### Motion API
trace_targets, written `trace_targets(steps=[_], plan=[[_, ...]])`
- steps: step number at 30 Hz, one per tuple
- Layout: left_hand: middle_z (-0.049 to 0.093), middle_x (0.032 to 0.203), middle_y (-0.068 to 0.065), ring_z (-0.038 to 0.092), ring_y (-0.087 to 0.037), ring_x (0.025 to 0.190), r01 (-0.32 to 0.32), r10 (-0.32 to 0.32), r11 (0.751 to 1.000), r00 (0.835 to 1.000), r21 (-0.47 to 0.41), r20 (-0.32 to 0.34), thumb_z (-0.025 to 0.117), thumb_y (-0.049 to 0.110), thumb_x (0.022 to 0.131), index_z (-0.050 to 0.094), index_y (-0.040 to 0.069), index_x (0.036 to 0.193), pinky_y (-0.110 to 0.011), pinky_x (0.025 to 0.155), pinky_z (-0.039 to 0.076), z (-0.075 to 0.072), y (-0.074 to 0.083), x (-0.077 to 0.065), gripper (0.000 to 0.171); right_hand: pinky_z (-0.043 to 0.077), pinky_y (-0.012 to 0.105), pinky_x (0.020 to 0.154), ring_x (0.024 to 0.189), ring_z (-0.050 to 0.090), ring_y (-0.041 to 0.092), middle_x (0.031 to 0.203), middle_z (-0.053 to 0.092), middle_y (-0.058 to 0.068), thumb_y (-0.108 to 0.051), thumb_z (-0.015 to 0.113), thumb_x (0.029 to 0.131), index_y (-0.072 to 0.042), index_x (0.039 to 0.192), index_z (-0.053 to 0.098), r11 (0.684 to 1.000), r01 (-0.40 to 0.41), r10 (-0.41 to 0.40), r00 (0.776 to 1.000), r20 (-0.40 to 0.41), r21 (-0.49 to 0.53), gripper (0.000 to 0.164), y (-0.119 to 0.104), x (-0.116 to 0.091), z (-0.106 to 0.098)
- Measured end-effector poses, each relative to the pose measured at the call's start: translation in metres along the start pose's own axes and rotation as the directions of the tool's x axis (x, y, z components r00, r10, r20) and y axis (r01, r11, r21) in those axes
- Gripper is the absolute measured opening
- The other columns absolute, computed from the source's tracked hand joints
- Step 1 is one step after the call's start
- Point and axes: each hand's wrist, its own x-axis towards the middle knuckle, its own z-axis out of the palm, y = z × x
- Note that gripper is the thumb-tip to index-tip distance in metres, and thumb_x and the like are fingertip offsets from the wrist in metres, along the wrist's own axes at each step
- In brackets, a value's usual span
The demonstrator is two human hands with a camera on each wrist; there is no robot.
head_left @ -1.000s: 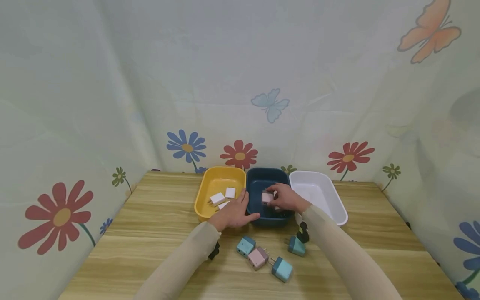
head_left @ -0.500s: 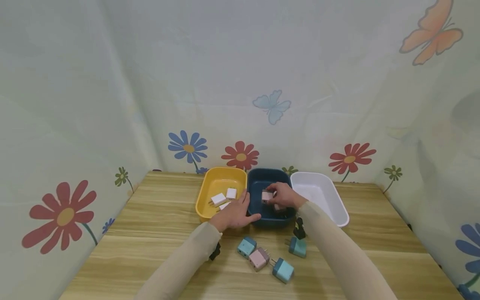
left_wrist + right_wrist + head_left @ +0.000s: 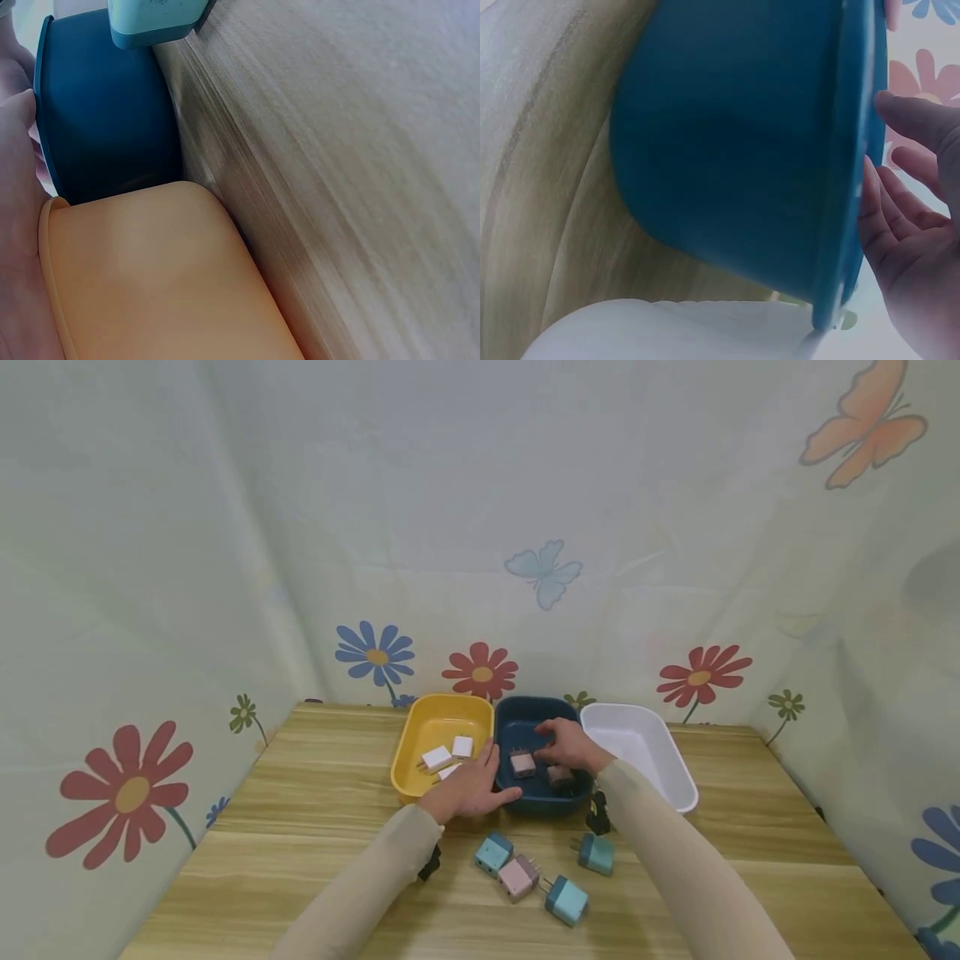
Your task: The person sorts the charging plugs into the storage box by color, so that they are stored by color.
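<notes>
A pink plug charger (image 3: 522,765) lies in the dark blue bin (image 3: 517,731), a second pinkish charger (image 3: 559,775) beside it in shadow. Just above them, over the bin, my right hand (image 3: 566,747) has its thumb and fingers parted, and no object shows between them. In the right wrist view its fingers (image 3: 900,112) are by the blue rim. My left hand (image 3: 468,785) lies with fingers extended across the adjoining rims of the yellow bin (image 3: 450,718) and blue bin. White chargers (image 3: 437,759) lie in the yellow bin, partly covered by that hand.
A white bin (image 3: 637,735) stands right of the blue one. On the wooden table in front are a pink charger (image 3: 517,877) and teal chargers, one left (image 3: 493,854), one nearest (image 3: 566,900), one near the right sleeve (image 3: 596,853). A patterned cloth (image 3: 420,560) hangs behind.
My right hand has let go of the pink charger, which now lies on the blue bin's floor slightly nearer and to the left. Its fingers have spread and lifted. The left hand stays put.
</notes>
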Motion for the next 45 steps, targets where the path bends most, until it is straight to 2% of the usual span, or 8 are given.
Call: trace_targets(steps=[7,12,17,28,35,39,42,45], plan=[[0.0,0.158,-0.011,0.026,-0.028,0.139,0.004,-0.004,1.0,1.0,0.004,0.001,0.04,0.071,0.087,0.013,0.005,0.152,-0.041,0.109,0.027,-0.001,0.001,-0.002,0.096,0.053,0.034,0.077,0.086,0.064,0.017,0.115,0.06,0.019,-0.015,0.072,0.084,0.003,0.126,0.057,1.0,-0.006,0.006,1.0,0.023,-0.011,0.048,-0.005,-0.009,-0.002],[-0.001,0.158,-0.011,0.026,-0.028,0.139,0.011,-0.011,1.0,1.0,0.0,0.004,0.041,0.07,0.087,0.013,0.006,0.152,-0.042,0.109,0.027,-0.002,0.001,-0.002,0.096,0.053,0.035,0.079,0.092,0.063,0.021,0.117,0.06,0.018,-0.015,0.073,0.084,0.001,0.123,0.059,0.999,0.048,-0.048,0.998,0.032,-0.017,0.045,-0.009,-0.023,-0.002],[-0.001,0.158,-0.012,0.027,-0.028,0.138,0.002,-0.002,1.0,1.0,0.01,0.004,0.04,0.069,0.087,0.013,0.004,0.151,-0.041,0.109,0.027,-0.002,0.002,-0.002,0.095,0.054,0.031,0.07,0.089,0.062,0.018,0.11,0.062,0.015,-0.016,0.071,0.086,-0.001,0.121,0.06,0.993,0.114,-0.113,0.993,0.036,-0.021,0.04,-0.016,-0.042,-0.002],[-0.002,0.158,-0.014,0.024,-0.029,0.139,-0.008,0.008,1.0,1.0,0.019,0.008,0.036,0.071,0.088,0.01,0.003,0.151,-0.04,0.11,0.025,-0.003,0.002,-0.003,0.096,0.053,0.026,0.074,0.083,0.06,0.013,0.093,0.061,-0.003,-0.018,0.071,0.086,-0.01,0.113,0.064,0.954,0.29,-0.285,0.956,0.075,-0.07,0.029,-0.03,-0.078,0.003],[-0.001,0.157,-0.016,0.025,-0.031,0.138,-0.028,0.028,0.999,1.0,0.028,0.008,0.036,0.066,0.091,0.01,0.001,0.151,-0.04,0.11,0.026,-0.002,0.0,-0.002,0.092,0.051,0.024,0.071,0.083,0.058,0.011,0.096,0.063,-0.004,-0.022,0.071,0.086,-0.011,0.11,0.064,0.911,0.395,-0.383,0.917,0.112,-0.117,0.027,-0.032,-0.092,0.01],[-0.002,0.157,-0.016,0.022,-0.031,0.139,-0.034,0.034,0.999,0.999,0.037,0.009,0.035,0.066,0.092,0.01,0.0,0.151,-0.041,0.111,0.024,-0.002,0.0,-0.002,0.092,0.051,0.023,0.071,0.084,0.056,0.009,0.099,0.061,-0.004,-0.021,0.071,0.086,-0.012,0.111,0.065,0.905,0.411,-0.393,0.907,0.149,-0.111,0.027,-0.037,-0.099,0.014],[-0.001,0.157,-0.016,0.022,-0.03,0.14,-0.036,0.035,0.998,0.999,0.05,0.009,0.033,0.068,0.091,0.01,0.001,0.151,-0.04,0.111,0.024,-0.003,0.0,-0.002,0.093,0.051,0.022,0.072,0.085,0.056,0.009,0.1,0.062,-0.001,-0.021,0.071,0.086,-0.012,0.112,0.065,0.913,0.395,-0.373,0.91,0.179,-0.105,0.028,-0.04,-0.104,0.017],[-0.001,0.157,-0.016,0.021,-0.029,0.14,-0.036,0.035,0.998,0.999,0.049,0.006,0.033,0.069,0.09,0.01,0.001,0.151,-0.039,0.111,0.025,-0.003,0.0,-0.002,0.094,0.05,0.024,0.076,0.089,0.057,0.011,0.103,0.064,0.003,-0.017,0.07,0.086,-0.01,0.113,0.065,0.911,0.4,-0.374,0.904,0.205,-0.103,0.028,-0.043,-0.108,0.02]])
